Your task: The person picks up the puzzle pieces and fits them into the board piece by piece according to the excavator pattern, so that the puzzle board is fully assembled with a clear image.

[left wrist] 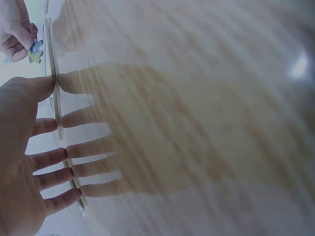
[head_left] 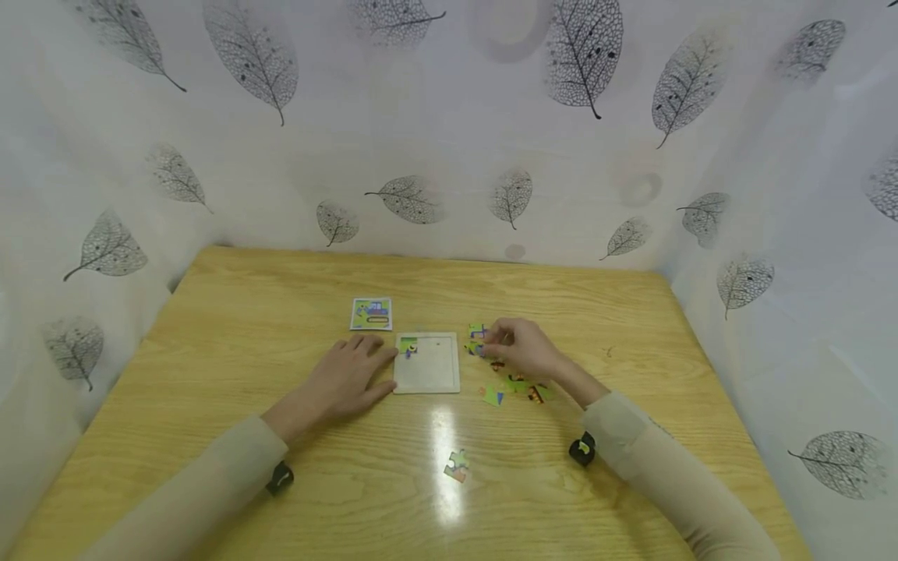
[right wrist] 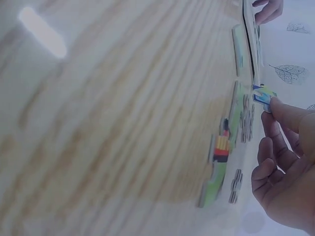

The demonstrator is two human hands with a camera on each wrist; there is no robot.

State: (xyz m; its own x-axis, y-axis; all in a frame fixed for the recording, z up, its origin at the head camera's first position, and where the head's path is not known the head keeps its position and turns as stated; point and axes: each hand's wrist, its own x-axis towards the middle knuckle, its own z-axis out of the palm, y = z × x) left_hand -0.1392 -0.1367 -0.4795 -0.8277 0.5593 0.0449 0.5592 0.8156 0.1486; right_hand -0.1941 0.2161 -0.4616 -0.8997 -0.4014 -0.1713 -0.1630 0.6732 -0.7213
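A white square puzzle tray (head_left: 431, 378) lies on the table, with a green picture piece (head_left: 408, 345) in its upper left corner. At the tray's left edge my left hand (head_left: 347, 374) rests on the table, fingers spread and nearly straight, thumb and a fingertip at the frame. My right hand (head_left: 525, 347), right of the tray, pinches a green and blue puzzle piece (right wrist: 265, 100) between thumb and forefinger, as the right wrist view shows. Under and around that hand lie several loose puzzle pieces (head_left: 492, 396), some partly hidden by it.
A small square picture card (head_left: 372, 314) lies behind the tray's left side. One more puzzle piece (head_left: 457, 466) is nearer the front of the wooden table (head_left: 337, 499). A white curtain (head_left: 449, 140) with leaf prints closes off the back and sides.
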